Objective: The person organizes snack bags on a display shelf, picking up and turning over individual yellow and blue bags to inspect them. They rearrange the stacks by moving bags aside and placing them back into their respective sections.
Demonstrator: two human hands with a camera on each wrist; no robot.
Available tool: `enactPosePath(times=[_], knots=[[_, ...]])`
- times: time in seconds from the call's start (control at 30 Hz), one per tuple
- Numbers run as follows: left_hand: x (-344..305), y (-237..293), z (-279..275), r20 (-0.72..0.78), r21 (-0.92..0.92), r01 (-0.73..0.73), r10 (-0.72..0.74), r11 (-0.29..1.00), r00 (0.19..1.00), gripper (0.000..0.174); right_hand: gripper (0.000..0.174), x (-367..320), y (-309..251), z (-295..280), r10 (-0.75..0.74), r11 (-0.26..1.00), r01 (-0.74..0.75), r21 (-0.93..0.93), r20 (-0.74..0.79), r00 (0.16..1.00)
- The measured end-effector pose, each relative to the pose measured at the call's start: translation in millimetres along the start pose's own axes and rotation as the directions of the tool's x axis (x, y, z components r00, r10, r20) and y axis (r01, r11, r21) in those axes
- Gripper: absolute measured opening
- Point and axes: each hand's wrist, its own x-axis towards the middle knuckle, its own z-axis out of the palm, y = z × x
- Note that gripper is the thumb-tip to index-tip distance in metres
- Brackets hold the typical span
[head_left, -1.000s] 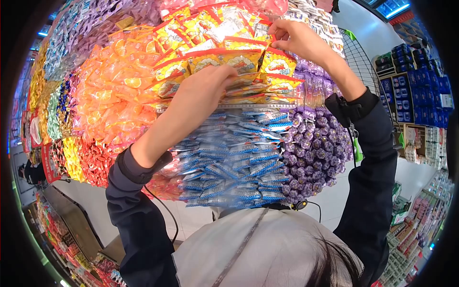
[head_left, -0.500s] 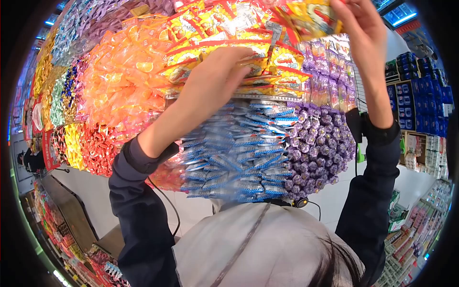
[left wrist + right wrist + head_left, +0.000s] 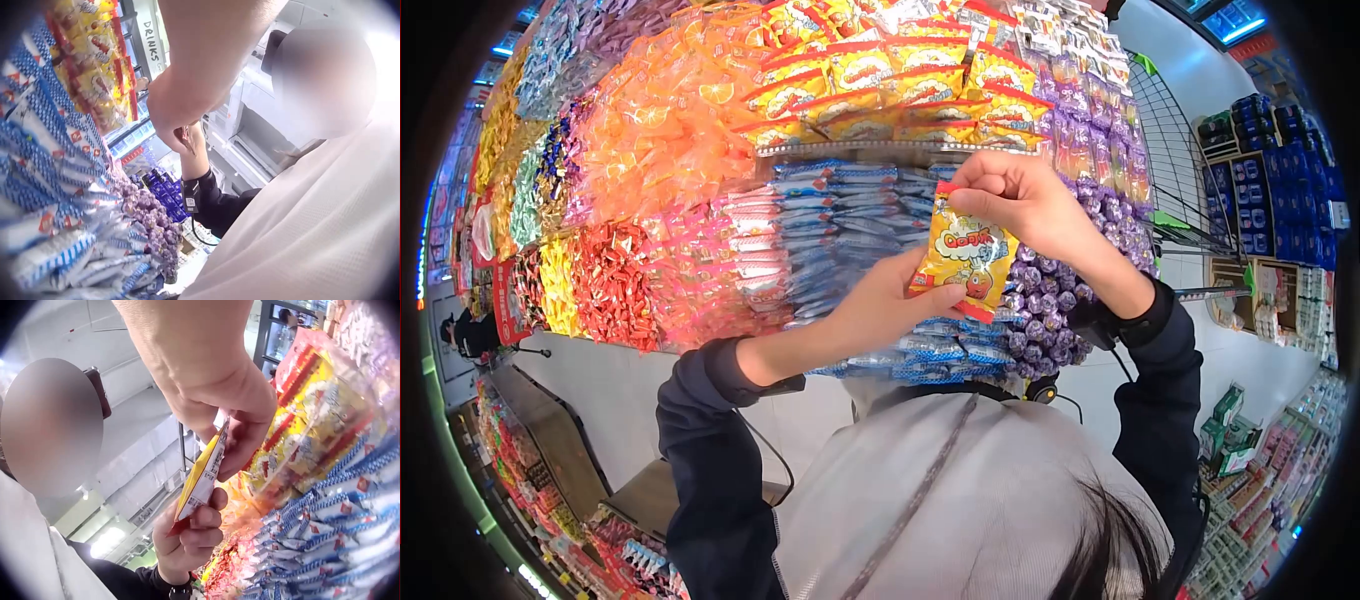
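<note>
A yellow packet with red ends [image 3: 967,257] is held up in front of the body in the head view. My right hand [image 3: 1030,205] pinches its top end between thumb and fingers. The lower end is gripped by my left hand [image 3: 890,305], its thumb across the printed front. In the right wrist view the packet [image 3: 201,478] shows edge-on between the right hand [image 3: 219,394] and the left hand [image 3: 190,534]. Similar yellow packets [image 3: 925,88] lie in rows beyond a perforated divider.
Blue-and-white packets [image 3: 830,215] lie below the hands, with purple-wrapped sweets [image 3: 1050,300] to the right. Orange packets [image 3: 670,120] and red-wrapped sweets [image 3: 612,285] fill the left. A wire cart [image 3: 1175,140] stands at the right, and shelves [image 3: 1280,190] stand beyond it.
My right hand has come down and toward the body with a yellow packet. My left hand has left the rows of yellow packets and taken hold of that packet's lower end.
</note>
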Motion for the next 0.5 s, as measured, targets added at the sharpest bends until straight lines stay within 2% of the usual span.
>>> enactPosePath(times=[0.13,0.17,0.27,0.4,0.5], knots=[[-7,-14,-1,-0.123,-0.019,0.005,-0.007,1.0,0.992,0.033,0.013,-7,27,6,0.057,0.982,-0.054,0.184,-0.011,0.998],[-8,-16,-2,-0.129,-0.036,0.016,-0.02,0.999,0.991,0.033,0.015,-10,27,6,0.137,0.973,-0.133,0.188,-0.007,0.991],[-11,-23,-6,-0.13,-0.075,0.066,-0.076,0.995,0.989,0.034,0.015,-13,44,9,0.211,0.964,-0.208,0.163,0.0,0.978],[-10,-33,-9,-0.101,-0.116,0.117,-0.129,0.986,0.987,0.035,0.015,-15,56,11,0.272,0.908,-0.274,0.318,0.05,0.961],[-10,-35,-10,-0.091,-0.143,0.115,-0.129,0.983,0.987,0.035,0.016,-14,59,10,0.285,0.9,-0.286,0.33,0.051,0.957]])
